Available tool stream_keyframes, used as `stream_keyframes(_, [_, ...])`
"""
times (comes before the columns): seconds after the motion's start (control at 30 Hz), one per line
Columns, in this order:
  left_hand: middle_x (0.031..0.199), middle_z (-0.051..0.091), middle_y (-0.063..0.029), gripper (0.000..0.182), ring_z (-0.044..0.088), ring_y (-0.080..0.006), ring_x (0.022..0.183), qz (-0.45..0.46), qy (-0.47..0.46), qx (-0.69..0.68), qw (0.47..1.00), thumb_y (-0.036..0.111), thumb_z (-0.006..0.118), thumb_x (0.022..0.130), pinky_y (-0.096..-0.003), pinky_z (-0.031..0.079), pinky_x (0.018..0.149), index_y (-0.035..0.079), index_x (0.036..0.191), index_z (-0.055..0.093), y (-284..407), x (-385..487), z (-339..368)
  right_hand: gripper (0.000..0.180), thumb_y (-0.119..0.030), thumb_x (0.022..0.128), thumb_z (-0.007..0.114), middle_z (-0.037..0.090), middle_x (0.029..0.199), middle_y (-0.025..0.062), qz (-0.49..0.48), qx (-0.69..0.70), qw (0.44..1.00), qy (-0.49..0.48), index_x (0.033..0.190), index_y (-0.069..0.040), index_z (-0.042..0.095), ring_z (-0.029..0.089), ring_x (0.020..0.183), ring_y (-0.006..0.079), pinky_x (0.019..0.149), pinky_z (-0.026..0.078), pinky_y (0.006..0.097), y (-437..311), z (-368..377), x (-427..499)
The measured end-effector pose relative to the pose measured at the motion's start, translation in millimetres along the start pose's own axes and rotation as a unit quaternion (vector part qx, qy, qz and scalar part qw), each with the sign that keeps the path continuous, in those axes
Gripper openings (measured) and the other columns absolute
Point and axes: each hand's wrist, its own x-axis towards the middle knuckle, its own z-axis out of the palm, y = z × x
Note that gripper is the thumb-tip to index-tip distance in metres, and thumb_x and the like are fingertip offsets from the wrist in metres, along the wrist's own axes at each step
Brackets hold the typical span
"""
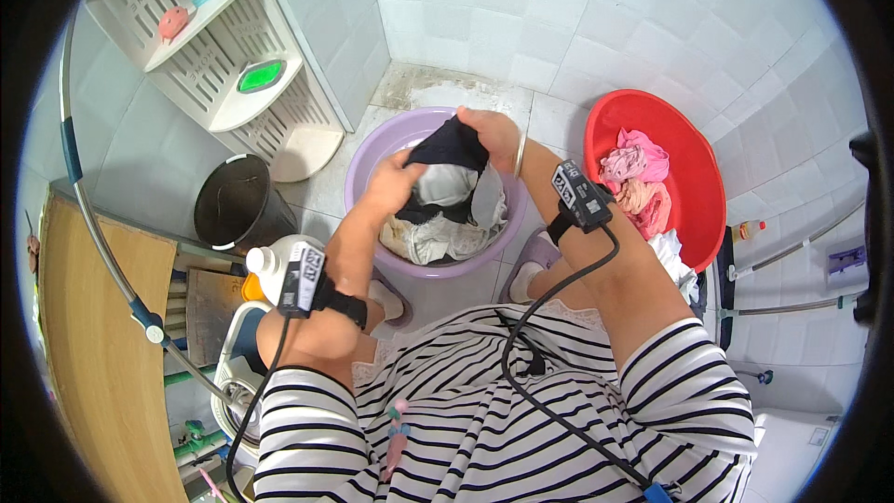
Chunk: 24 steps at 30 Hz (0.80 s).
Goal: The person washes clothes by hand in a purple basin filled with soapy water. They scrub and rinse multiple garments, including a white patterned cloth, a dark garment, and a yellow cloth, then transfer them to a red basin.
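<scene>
Stretched between my two hands is a piece of black fabric (450, 147), raised above a round purple plastic basin (360, 154) on the floor. My left hand (392, 185) grips its lower left side, and my right hand (492, 136) has its upper right corner between thumb and fingers. Beneath it in the basin lie white and grey garments (447, 237), some with lace, and more dark cloth. At the right stands a red plastic basin (698, 175) holding pink garments (639, 161); white cloth (674, 258) lies by its lower edge.
A black bucket (241, 202) stands left of the purple basin, under a white corner shelf (244, 108) bearing a green soap dish (260, 75). A white jug (276, 262) is beside my left forearm. My slippered feet (527, 272) flank the basin's near side. Tiled walls enclose the floor.
</scene>
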Motion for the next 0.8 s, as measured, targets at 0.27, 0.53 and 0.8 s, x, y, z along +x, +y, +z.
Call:
stream_keyframes(0.27, [0.103,0.061,-0.0097,0.033,0.056,-0.0199,0.095,-0.012,0.141,-0.206,0.968,0.019,0.050,0.085,-0.0310,0.042,0.085,-0.001,0.110,0.056,26,-1,9,0.053,-0.039,0.076,0.064,0.062,0.095,0.0199,-0.110,-0.317,0.934,0.124,0.104,0.005,0.057,0.060,0.084,0.0275,0.074,0.047,0.0348,66,-8,1])
stream_keyframes(0.53, [0.111,0.058,-0.0113,0.039,0.055,-0.0242,0.100,-0.026,0.219,-0.346,0.912,0.027,0.054,0.086,-0.0355,0.041,0.091,-0.001,0.113,0.052,20,-8,-8,0.055,-0.033,0.076,0.068,0.061,0.104,0.0150,0.043,-0.096,0.991,0.080,0.111,0.007,0.053,0.059,0.092,0.0212,0.081,0.045,0.0339,87,-28,1])
stream_keyframes(0.8, [0.116,0.056,-0.0118,0.043,0.055,-0.0261,0.103,-0.045,0.271,-0.372,0.886,0.031,0.052,0.088,-0.0381,0.043,0.091,-0.001,0.116,0.051,-11,-7,-41,0.039,-0.032,0.087,0.055,0.059,0.109,0.0101,-0.008,0.122,0.991,-0.060,0.113,-0.002,0.053,0.057,0.097,0.0208,0.086,0.045,0.0349,60,-28,-1])
